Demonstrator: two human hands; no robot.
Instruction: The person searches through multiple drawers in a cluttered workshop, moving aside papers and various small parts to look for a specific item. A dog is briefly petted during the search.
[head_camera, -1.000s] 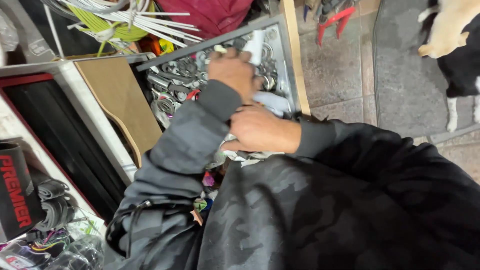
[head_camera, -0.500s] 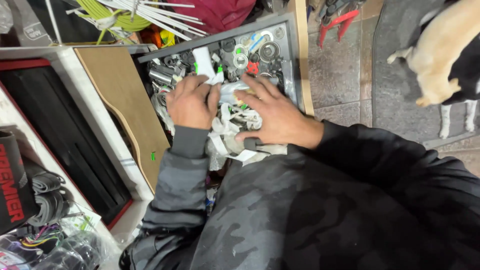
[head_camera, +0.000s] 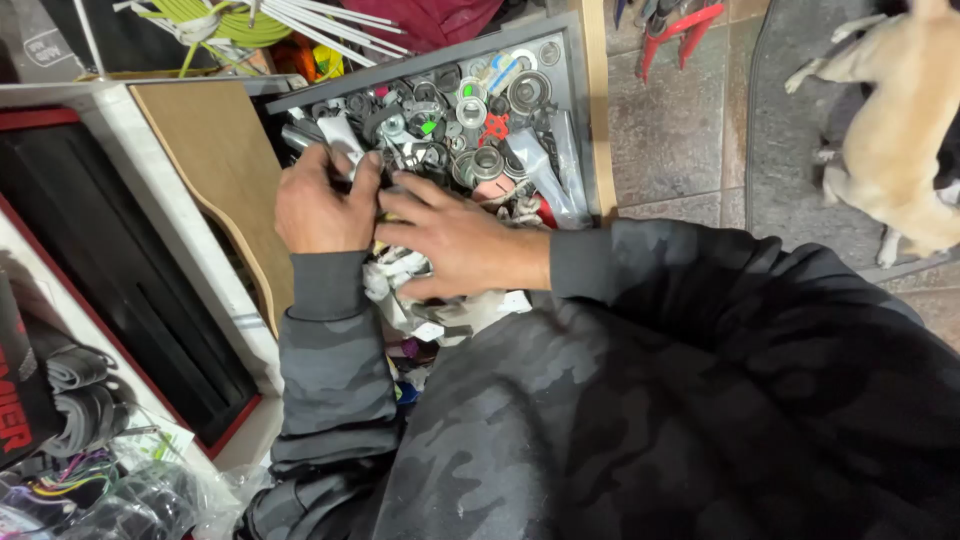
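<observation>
Head view, looking down into an open drawer (head_camera: 585, 120) packed with small metal parts (head_camera: 455, 130): bearings, rings, washers, a few bagged bits, heaped well above the drawer floor.

Left hand (head_camera: 320, 205) sits at about 9 o'clock of the heap, fingers curled shut around a small pale piece (head_camera: 342, 140) at its upper edge; what exactly the piece is cannot be told, the fingers hide most of it. Right hand (head_camera: 455, 240) lies just beside it at roughly 6 o'clock, fingers spread and flat, pressing down on the parts and on crumpled white plastic bags (head_camera: 400, 275) under the palm. The two hands touch at the fingertips.

Risks, as judged:
- Heap is loose; a sideways pull by either hand could spill rings over the drawer wall at 3 o'clock onto the tiled floor (head_camera: 670, 140) (round parts would roll).
- Sharp edges or burrs in the pile could nick the bare spread fingers.
- A dog (head_camera: 890, 130) stands on the floor at 3 o'clock, near enough to reach fallen parts.
- Thin bags may tear and scatter their contents.
</observation>
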